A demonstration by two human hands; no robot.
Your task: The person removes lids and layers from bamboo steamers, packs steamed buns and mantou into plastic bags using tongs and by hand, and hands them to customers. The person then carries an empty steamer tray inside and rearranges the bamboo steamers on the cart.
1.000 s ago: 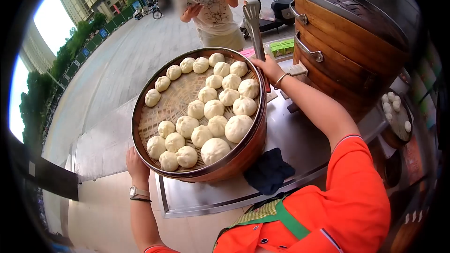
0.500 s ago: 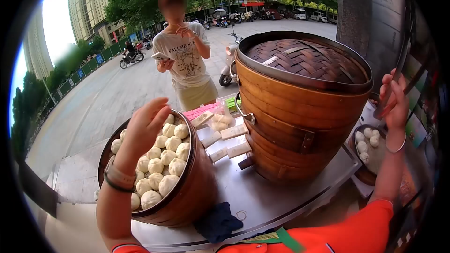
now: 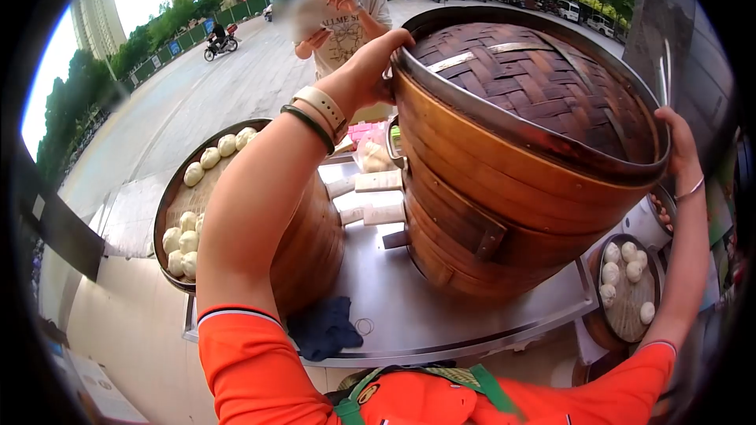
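A tall wooden steamer [image 3: 472, 205] with a domed woven lid [image 3: 520, 83] stands on the metal table. My left hand [image 3: 374, 67] is closed around the lid's rim at the left, fingers curled over the edge. At the opposite side, my right hand [image 3: 680, 140] is against the rim, with slim metal tongs [image 3: 666, 75] sticking up from it; its fingers are partly hidden. To the left is an uncovered steamer [image 3: 315, 248] holding white buns [image 3: 187, 242] on a mat. My left forearm hides much of its inside.
Pale wooden blocks [image 3: 379, 181] lie between the steamers, near a plastic bag [image 3: 374, 153]. A dark blue cloth [image 3: 324, 329] lies near the front edge of the metal table [image 3: 441, 327]. At right is a tray of buns [image 3: 630, 307]. A person [image 3: 346, 24] stands across the table.
My left hand has moved right from above the open steamer onto the lid's rim. My right hand has come down to the rim's right side with the tongs. The view has shifted.
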